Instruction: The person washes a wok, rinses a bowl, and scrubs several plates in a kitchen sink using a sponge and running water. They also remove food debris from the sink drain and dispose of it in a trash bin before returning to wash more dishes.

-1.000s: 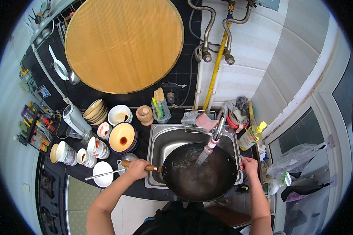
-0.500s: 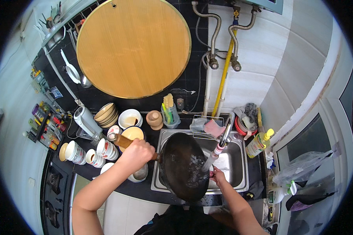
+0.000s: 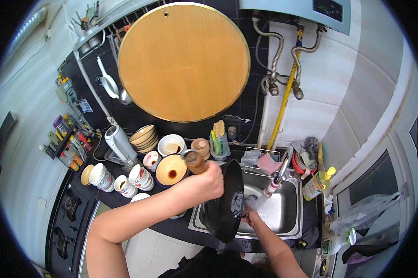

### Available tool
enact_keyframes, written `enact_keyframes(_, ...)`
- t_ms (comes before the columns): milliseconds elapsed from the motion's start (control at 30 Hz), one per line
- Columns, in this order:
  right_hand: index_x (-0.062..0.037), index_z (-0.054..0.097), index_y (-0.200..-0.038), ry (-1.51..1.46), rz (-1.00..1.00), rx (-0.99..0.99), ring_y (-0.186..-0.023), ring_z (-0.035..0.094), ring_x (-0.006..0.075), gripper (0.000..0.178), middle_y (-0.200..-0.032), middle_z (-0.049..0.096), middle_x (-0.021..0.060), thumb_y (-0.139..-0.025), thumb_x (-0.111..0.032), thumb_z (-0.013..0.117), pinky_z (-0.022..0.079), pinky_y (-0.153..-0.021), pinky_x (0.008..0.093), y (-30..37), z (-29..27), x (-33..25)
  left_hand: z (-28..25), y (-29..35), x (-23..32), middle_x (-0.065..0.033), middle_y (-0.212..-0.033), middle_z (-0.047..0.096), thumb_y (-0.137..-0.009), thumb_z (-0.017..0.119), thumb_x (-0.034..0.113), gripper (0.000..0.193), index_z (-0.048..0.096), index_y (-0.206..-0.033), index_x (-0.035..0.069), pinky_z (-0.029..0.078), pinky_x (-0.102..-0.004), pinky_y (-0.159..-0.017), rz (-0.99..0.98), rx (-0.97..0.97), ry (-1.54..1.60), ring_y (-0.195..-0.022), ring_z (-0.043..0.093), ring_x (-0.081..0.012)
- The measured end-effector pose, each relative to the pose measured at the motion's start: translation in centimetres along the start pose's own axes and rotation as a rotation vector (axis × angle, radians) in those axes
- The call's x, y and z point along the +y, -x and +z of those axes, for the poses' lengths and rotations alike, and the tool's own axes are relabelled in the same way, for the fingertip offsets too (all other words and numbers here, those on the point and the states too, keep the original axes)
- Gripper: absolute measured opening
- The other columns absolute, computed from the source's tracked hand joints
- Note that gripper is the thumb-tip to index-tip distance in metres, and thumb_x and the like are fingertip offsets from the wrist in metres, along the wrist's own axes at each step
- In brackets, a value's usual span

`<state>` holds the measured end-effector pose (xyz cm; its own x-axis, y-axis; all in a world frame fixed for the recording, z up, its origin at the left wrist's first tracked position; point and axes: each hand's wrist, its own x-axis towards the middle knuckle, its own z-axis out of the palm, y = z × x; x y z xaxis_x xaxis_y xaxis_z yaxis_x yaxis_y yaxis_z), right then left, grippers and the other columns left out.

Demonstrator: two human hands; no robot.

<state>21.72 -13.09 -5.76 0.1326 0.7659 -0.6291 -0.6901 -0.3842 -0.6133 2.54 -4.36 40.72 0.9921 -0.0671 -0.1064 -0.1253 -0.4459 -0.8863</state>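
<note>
My left hand [image 3: 212, 181] is wrapped round the wooden handle [image 3: 195, 162] of a dark wok [image 3: 222, 217]. The wok hangs tilted steeply over the left part of the steel sink [image 3: 292, 227], and a little water shows inside it near its right rim. My right hand [image 3: 250, 217] is close against that right rim, fingers curled; what they grip is hidden. From the faucet [image 3: 283, 169], water [image 3: 263, 200] runs down beside the wok into the basin.
Left of the sink stand a yellow bowl [image 3: 166, 167] with dark residue, a white bowl [image 3: 171, 142], stacked cups [image 3: 142, 177] and an electric kettle [image 3: 120, 141]. A wooden mortar [image 3: 200, 147] is behind. A yellow-capped bottle [image 3: 316, 184] stands right of the sink.
The wok has tipped steeply, its open side turning right toward the basin. My left hand has risen and moved right with the handle, and the view has shifted.
</note>
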Motion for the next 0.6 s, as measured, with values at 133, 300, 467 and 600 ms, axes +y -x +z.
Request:
enact_keyframes(133, -0.0163, 0.024, -0.134, 0.167, 0.012, -0.032, -0.076, 0.053, 0.0194, 0.066, -0.088, 0.052, 0.0036, -0.074, 0.004, 0.043, 0.052, -0.065, 0.0364, -1.9, -0.5, 1.0, -2.6, -0.8, -1.5, -0.0033, -0.065, 0.057, -0.069, 0.051, 0.018, 0.015, 0.060, -0.067, 0.007, 0.039, -0.0305, -0.072, 0.025, 0.118, -0.059, -0.068, 0.054, -0.0188)
enact_keyframes(300, -0.0204, 0.000, -0.141, 0.040, 0.118, -0.054, -0.076, 0.055, 0.0246, 0.084, -0.097, 0.051, 0.0079, -0.076, 0.006, 0.048, 0.053, -0.070, 0.0424, 0.7, 4.8, 0.5, -3.7, -0.6, -1.2, -0.0071, -0.074, 0.059, -0.067, 0.051, 0.019, 0.019, 0.061, -0.071, 0.003, 0.035, -0.0339, -0.085, 0.125, 0.018, -0.194, -0.077, 0.053, -0.0213)
enact_keyframes(467, -0.0197, -0.008, -0.140, 0.056, 0.180, -0.234, -0.077, 0.059, 0.0294, 0.086, -0.101, 0.050, 0.0105, -0.078, 0.006, 0.047, 0.053, -0.073, 0.0443, 2.7, 8.1, -0.3, -5.1, 0.6, -1.4, -0.0045, -0.078, 0.059, -0.063, 0.057, 0.013, 0.015, 0.062, -0.074, 0.005, 0.035, -0.0346, -0.086, 0.068, 0.030, -0.277, -0.082, 0.053, -0.0206)
enact_keyframes(600, -0.0193, -0.002, -0.140, 0.176, 0.155, -0.200, -0.073, 0.060, 0.0278, 0.082, -0.098, 0.052, 0.0109, -0.079, 0.000, 0.048, 0.053, -0.072, 0.0420, 2.6, 8.4, -1.6, -5.8, 3.5, -1.4, -0.0046, -0.080, 0.061, -0.060, 0.061, 0.005, 0.015, 0.064, -0.075, 0.005, 0.035, -0.0349, -0.088, -0.054, 0.018, -0.280, -0.085, 0.054, -0.0212)
